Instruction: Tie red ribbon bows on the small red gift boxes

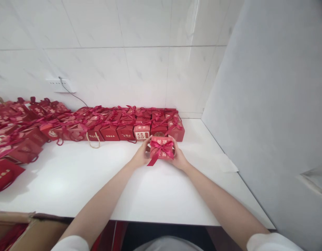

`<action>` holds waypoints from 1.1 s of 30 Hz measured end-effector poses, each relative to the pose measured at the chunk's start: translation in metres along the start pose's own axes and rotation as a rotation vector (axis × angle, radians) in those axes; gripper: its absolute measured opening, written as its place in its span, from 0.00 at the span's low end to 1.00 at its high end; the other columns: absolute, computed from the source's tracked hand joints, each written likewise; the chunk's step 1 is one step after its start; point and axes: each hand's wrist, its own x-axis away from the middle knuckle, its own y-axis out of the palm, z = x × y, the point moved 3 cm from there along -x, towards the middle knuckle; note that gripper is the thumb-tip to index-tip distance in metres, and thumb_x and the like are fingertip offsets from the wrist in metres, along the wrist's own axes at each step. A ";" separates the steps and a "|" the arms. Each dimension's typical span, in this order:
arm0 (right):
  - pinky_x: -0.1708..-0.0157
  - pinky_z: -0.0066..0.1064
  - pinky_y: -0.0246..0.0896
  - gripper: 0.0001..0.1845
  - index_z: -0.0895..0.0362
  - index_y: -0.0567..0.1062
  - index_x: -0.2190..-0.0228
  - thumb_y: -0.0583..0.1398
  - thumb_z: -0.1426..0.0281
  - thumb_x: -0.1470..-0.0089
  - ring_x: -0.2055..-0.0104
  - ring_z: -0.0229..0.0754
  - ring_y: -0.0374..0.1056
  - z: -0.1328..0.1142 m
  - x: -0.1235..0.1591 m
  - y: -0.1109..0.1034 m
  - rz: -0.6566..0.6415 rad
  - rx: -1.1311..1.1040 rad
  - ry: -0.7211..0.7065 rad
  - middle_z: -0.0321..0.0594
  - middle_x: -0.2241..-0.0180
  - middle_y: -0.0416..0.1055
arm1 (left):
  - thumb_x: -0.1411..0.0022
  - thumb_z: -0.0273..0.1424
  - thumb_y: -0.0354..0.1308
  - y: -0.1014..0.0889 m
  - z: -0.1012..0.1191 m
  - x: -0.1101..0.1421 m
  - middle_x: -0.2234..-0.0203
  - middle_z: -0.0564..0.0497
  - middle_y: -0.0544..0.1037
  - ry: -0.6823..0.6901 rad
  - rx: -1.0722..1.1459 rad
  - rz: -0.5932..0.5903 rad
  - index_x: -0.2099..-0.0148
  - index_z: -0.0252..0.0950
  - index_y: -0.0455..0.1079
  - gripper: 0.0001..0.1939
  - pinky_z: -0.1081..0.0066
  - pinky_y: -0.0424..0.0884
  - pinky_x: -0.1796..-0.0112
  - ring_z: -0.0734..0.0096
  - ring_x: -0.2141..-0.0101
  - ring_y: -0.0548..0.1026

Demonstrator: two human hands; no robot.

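Between my two hands is a small red gift box with a dark red ribbon bow tied over its top and pale lettering on it. My left hand grips its left side, and my right hand grips its right side. Fingers of both hands curl behind the box and are partly hidden. Just beyond it stand rows of similar red boxes, many topped with ribbon bows. One in the front row bears a white panel with a red character.
More red boxes and bags crowd the left of the white table. An opened cardboard carton is at the lower left. A grey panel borders the right side, and a tiled wall with a power socket rises behind.
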 end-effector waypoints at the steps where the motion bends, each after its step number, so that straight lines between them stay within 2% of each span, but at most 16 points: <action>1: 0.50 0.44 0.68 0.57 0.43 0.41 0.35 0.70 0.63 0.55 0.50 0.50 0.70 0.003 -0.001 -0.001 -0.001 0.003 0.007 0.48 0.40 0.61 | 0.58 0.39 0.71 -0.001 -0.003 -0.001 0.47 0.39 0.71 0.011 0.029 -0.048 0.33 0.42 0.49 0.53 0.62 0.74 0.58 0.59 0.58 0.76; 3: 0.50 0.46 0.67 0.58 0.44 0.41 0.35 0.71 0.62 0.57 0.49 0.52 0.69 0.007 -0.003 -0.002 -0.005 0.004 0.027 0.49 0.41 0.62 | 0.58 0.39 0.72 -0.003 -0.011 -0.003 0.49 0.40 0.73 0.009 0.087 -0.104 0.32 0.42 0.48 0.54 0.61 0.74 0.57 0.60 0.60 0.77; 7: 0.48 0.47 0.65 0.57 0.46 0.46 0.36 0.71 0.61 0.58 0.47 0.52 0.68 0.014 -0.006 -0.003 -0.024 -0.079 0.045 0.48 0.44 0.65 | 0.56 0.40 0.72 -0.006 -0.021 -0.008 0.53 0.42 0.75 -0.008 0.104 -0.103 0.32 0.41 0.48 0.54 0.62 0.73 0.55 0.59 0.58 0.77; 9: 0.47 0.46 0.65 0.55 0.46 0.49 0.36 0.72 0.62 0.59 0.47 0.51 0.68 0.016 -0.008 -0.002 -0.019 -0.115 0.040 0.47 0.45 0.66 | 0.53 0.40 0.70 -0.003 -0.023 -0.009 0.52 0.42 0.75 -0.006 0.077 -0.131 0.31 0.42 0.45 0.53 0.60 0.73 0.53 0.57 0.55 0.77; 11: 0.48 0.45 0.66 0.56 0.47 0.48 0.36 0.72 0.64 0.59 0.47 0.51 0.68 0.018 -0.010 -0.002 0.015 -0.129 0.036 0.47 0.45 0.66 | 0.51 0.40 0.69 0.002 -0.024 -0.011 0.48 0.40 0.73 -0.002 -0.015 -0.135 0.32 0.41 0.48 0.50 0.58 0.71 0.50 0.53 0.50 0.74; 14: 0.49 0.45 0.67 0.58 0.49 0.46 0.35 0.72 0.64 0.60 0.48 0.51 0.69 0.019 -0.012 -0.001 0.086 -0.128 0.046 0.49 0.45 0.66 | 0.51 0.41 0.69 0.008 -0.025 -0.014 0.43 0.39 0.69 0.020 -0.189 -0.064 0.36 0.37 0.58 0.43 0.54 0.67 0.45 0.49 0.44 0.70; 16: 0.50 0.45 0.68 0.59 0.50 0.46 0.35 0.72 0.64 0.60 0.49 0.51 0.69 0.019 -0.013 0.000 0.129 -0.125 0.061 0.49 0.45 0.66 | 0.50 0.42 0.68 0.012 -0.025 -0.018 0.42 0.40 0.69 0.033 -0.227 -0.039 0.39 0.36 0.61 0.39 0.54 0.66 0.44 0.50 0.43 0.69; 19: 0.51 0.45 0.68 0.59 0.50 0.46 0.35 0.72 0.64 0.60 0.50 0.51 0.70 0.017 -0.013 0.001 0.140 -0.145 0.079 0.49 0.46 0.67 | 0.49 0.41 0.69 0.015 -0.023 -0.021 0.40 0.41 0.66 0.048 -0.209 -0.027 0.38 0.37 0.60 0.39 0.55 0.64 0.42 0.52 0.42 0.68; 22: 0.50 0.45 0.68 0.55 0.49 0.49 0.36 0.71 0.62 0.58 0.49 0.50 0.70 0.015 -0.012 0.003 0.107 -0.210 0.093 0.47 0.46 0.68 | 0.50 0.41 0.69 0.012 -0.018 -0.020 0.36 0.39 0.58 0.097 -0.222 0.059 0.34 0.38 0.56 0.45 0.52 0.57 0.38 0.49 0.37 0.59; 24: 0.50 0.44 0.68 0.55 0.48 0.49 0.36 0.71 0.60 0.58 0.47 0.51 0.69 0.015 -0.011 0.004 0.110 -0.254 0.090 0.47 0.45 0.67 | 0.46 0.41 0.66 0.010 -0.015 -0.017 0.36 0.39 0.58 0.121 -0.184 0.115 0.34 0.37 0.56 0.41 0.52 0.54 0.37 0.49 0.36 0.56; 26: 0.53 0.42 0.69 0.58 0.48 0.47 0.35 0.72 0.59 0.60 0.49 0.50 0.70 0.015 -0.009 0.003 0.122 -0.255 0.071 0.47 0.48 0.69 | 0.40 0.42 0.61 0.009 -0.015 -0.013 0.39 0.39 0.64 0.075 -0.046 0.162 0.35 0.36 0.59 0.34 0.53 0.59 0.39 0.50 0.39 0.62; 28: 0.59 0.38 0.70 0.58 0.49 0.47 0.35 0.72 0.58 0.59 0.55 0.48 0.72 0.016 -0.006 0.003 0.118 -0.203 0.055 0.44 0.55 0.72 | 0.35 0.44 0.55 0.009 -0.017 -0.008 0.44 0.39 0.70 -0.025 0.129 0.236 0.36 0.35 0.59 0.30 0.56 0.67 0.44 0.54 0.44 0.69; 30: 0.63 0.35 0.69 0.50 0.50 0.49 0.36 0.68 0.58 0.53 0.62 0.44 0.72 0.015 -0.003 0.002 0.103 -0.146 0.063 0.39 0.64 0.73 | 0.33 0.45 0.51 0.009 -0.019 -0.004 0.45 0.41 0.71 -0.119 0.256 0.323 0.36 0.37 0.58 0.29 0.61 0.73 0.51 0.58 0.49 0.73; 33: 0.67 0.33 0.68 0.35 0.52 0.58 0.40 0.62 0.56 0.44 0.71 0.40 0.71 0.013 0.001 0.005 0.064 -0.082 0.152 0.35 0.72 0.74 | 0.34 0.48 0.51 0.009 -0.019 -0.002 0.42 0.44 0.67 -0.200 0.327 0.408 0.36 0.43 0.56 0.29 0.68 0.77 0.60 0.61 0.52 0.74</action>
